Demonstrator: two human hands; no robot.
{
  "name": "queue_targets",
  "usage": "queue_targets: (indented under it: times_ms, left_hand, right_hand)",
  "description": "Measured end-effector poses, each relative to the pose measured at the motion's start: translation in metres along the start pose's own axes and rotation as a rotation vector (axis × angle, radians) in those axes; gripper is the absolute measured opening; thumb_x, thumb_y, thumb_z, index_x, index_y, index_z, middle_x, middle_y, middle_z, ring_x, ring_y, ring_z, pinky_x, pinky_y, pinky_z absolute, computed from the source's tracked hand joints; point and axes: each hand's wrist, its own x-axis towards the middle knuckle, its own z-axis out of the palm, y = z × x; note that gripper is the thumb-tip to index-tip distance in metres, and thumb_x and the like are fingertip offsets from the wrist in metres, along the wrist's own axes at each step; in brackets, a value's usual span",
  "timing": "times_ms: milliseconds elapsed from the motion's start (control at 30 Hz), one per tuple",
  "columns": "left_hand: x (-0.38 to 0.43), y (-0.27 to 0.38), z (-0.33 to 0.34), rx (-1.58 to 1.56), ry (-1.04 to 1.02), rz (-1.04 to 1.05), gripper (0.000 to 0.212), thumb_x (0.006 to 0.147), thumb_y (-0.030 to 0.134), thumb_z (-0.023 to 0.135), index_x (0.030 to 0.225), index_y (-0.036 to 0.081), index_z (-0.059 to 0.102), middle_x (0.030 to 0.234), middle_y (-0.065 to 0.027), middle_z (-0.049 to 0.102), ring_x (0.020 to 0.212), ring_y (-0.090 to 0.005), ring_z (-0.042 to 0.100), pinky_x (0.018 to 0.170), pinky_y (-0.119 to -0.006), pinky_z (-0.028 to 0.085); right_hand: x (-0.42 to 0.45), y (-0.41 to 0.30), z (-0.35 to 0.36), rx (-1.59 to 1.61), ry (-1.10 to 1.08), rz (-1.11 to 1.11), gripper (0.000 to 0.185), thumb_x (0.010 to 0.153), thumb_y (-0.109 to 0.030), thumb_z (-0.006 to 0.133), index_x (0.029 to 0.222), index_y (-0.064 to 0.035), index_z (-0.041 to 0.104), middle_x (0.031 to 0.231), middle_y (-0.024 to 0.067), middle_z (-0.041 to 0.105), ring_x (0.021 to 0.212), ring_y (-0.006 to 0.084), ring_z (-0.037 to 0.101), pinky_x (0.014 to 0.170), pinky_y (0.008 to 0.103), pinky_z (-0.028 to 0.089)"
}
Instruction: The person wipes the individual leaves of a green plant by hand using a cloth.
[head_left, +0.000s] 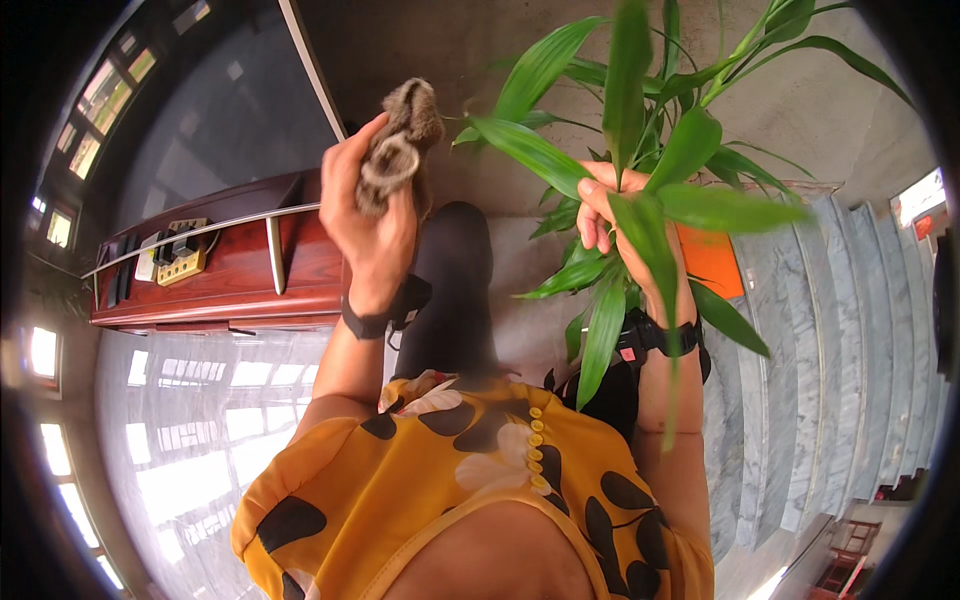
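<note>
A bunched, greyish-brown cloth is gripped in my left hand, raised at the upper centre-left. To the right stands a leafy green plant with long pointed leaves, some blurred. My right hand is among these leaves, its thumb and forefinger pinched together at a leaf near its base. The other fingers are curled. Leaves cover part of this hand and the wrist. Both wrists wear black bands. The plant's lower stems and its base are hidden.
At left a dark red wooden cabinet carries power strips and a metal rail, beside a large dark screen or panel. Grey marble steps curve down the right side. An orange object lies behind my right wrist.
</note>
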Motion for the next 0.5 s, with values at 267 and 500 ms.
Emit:
queue_targets:
  times_ms: [267,500]
  left_hand:
    - [-0.018,0.044,0.038,-0.048,-0.425,0.153,0.068,0.062,-0.005,0.068,0.127,0.015,0.067,0.112,-0.0111,0.063,0.097,-0.0330,0.067,0.078,-0.040,0.058]
    - [-0.005,0.003,0.001,-0.039,-0.192,0.129,0.045,0.072,-0.006,0.068,0.116,0.001,0.070,0.105,-0.0165,0.068,0.093,-0.0320,0.068,0.083,-0.037,0.054]
  right_hand:
    - [-0.003,0.025,0.002,0.072,0.067,-0.049,0.033,0.102,-0.018,0.055,0.126,0.0026,0.064,0.069,0.0000,0.058,0.058,0.0050,0.050,0.054,0.0208,0.040]
    - [-0.014,-0.001,0.014,0.124,0.074,-0.017,0.042,0.095,-0.014,0.063,0.133,0.0026,0.062,0.078,0.0002,0.066,0.064,0.0032,0.054,0.059,0.0197,0.043]
